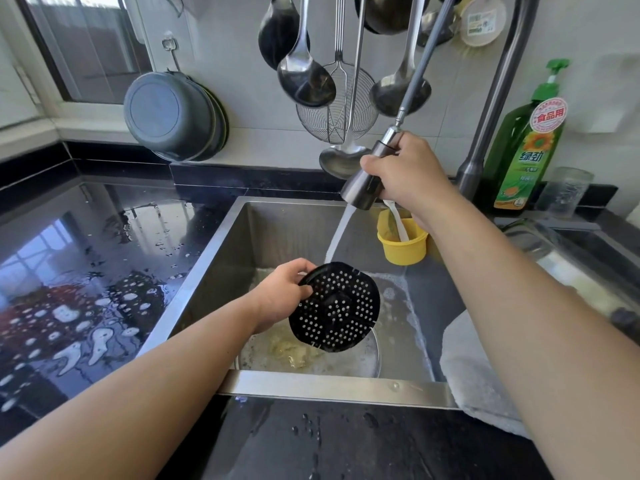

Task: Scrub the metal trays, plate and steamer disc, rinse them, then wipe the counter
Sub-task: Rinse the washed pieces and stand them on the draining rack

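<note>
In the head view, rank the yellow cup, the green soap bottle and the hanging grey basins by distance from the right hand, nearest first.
Measured from the right hand, which grips the pull-out sprayer head:
1. Yellow cup, just below the hand, on the sink's back wall.
2. Green soap bottle, off to its right on the counter.
3. Grey basins, far left, hanging on the wall.

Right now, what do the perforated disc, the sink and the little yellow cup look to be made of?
Steamer disc: matte black, likely coated metal, possibly silicone; no shine. Sink: brushed stainless steel, with dull grey reflections. Yellow cup: opaque, smooth-walled, probably plastic.
</note>
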